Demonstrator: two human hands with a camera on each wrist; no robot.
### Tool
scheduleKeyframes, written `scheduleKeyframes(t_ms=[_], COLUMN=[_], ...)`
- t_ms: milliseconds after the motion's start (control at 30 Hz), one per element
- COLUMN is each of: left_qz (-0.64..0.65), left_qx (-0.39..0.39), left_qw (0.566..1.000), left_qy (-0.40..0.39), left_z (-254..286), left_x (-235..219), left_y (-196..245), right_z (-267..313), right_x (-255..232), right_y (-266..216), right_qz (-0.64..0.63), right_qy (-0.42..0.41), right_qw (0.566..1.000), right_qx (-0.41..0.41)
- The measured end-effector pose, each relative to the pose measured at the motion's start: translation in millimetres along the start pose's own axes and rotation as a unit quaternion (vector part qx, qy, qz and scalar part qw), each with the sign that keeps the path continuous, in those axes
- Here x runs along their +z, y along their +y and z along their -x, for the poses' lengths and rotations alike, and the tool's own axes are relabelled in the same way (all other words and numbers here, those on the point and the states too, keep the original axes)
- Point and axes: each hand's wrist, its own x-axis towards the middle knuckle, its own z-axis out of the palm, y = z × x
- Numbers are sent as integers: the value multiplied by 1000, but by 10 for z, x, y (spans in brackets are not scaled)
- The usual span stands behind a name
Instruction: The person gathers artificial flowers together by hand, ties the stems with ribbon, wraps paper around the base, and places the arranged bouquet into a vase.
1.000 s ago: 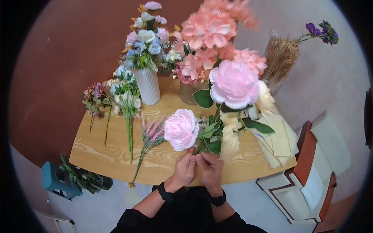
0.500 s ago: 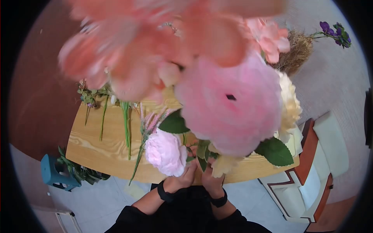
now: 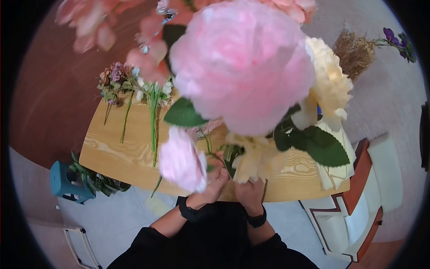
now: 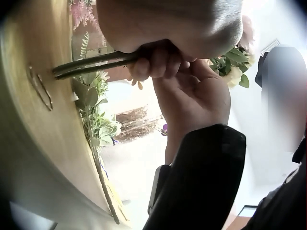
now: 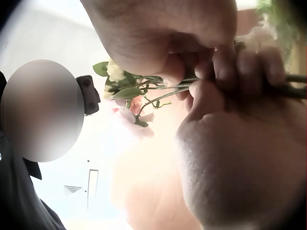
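Left hand (image 3: 212, 184) and right hand (image 3: 250, 193) side by side, lower middle, both gripping stems (image 4: 96, 64). Bunch's long axis runs through fists: big pink flower (image 3: 244, 67) upper middle, bare ends toward table (image 3: 112, 154). Smaller pink flower (image 3: 180, 161) leans out, nearer left hand.

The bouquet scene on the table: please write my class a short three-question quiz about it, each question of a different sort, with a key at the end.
1. True or false: the left hand and the right hand both grip the flower stems.

2. What colour is the stool on the floor near the table?
A. Red
B. Teal
C. Yellow

3. Fill in one word: seen by the person, the pale sheets lie at the ____ end of the table.

Key: 1. True; 2. B; 3. right
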Motion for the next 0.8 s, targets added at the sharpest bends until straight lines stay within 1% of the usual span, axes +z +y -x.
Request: scheduleKeyframes(t_ms=[33,67,100,167,200,267,300,367,400,433,467,500,567,600,633,667,700,733,767,800], left_qz=[99,168,168,138,138,142,142,57,57,131,203,202,123,42,39,-41,-122,-40,90,112], left_qx=[-18,-22,-22,-15,-16,-31,-30,14,10,-52,-113,-114,-75,-60,-58,-81,-100,15,-83,-101], left_qw=[995,985,985,990,990,989,989,998,998,989,972,972,990,997,998,995,986,999,992,988], left_qy=[-12,-16,-13,3,4,3,2,23,26,33,39,38,12,-6,-8,-32,-53,-11,10,28], left_z=[-13,-7,18,24,41,66,69,125,146,153,146,136,103,144,175,185,166,70,175,177], left_x=[-9,14,14,-1,-10,-10,-13,-25,-10,25,46,52,48,-26,-54,-84,-107,13,-7,26], left_y=[-45,-5,-53,-159,-188,-188,-217,-284,-308,-309,-288,-235,-87,-303,-283,-241,-190,-141,-407,-370], right_z=[-25,-3,10,-14,-1,46,61,103,113,100,91,93,103,130,149,156,152,151,158,182], right_x=[11,30,27,22,28,35,29,34,29,19,8,-22,-69,-58,-46,-30,-6,24,61,106], right_y=[-7,80,66,15,39,119,145,168,157,100,75,124,276,304,320,324,280,196,140,170], right_qz=[-60,-46,-47,-77,-78,-104,-104,-38,-39,-80,-120,-121,-21,-22,-23,-24,-27,-23,-20,-27], right_qy=[-8,-25,-28,-20,-20,-57,-57,-69,-71,-72,-71,-69,-117,-116,-85,-52,-49,-29,-7,-2], right_qw=[998,998,998,990,989,981,981,992,991,983,973,973,986,985,991,996,997,995,992,995], right_qx=[23,37,37,119,121,155,154,104,108,146,181,182,120,122,96,68,58,91,120,101])
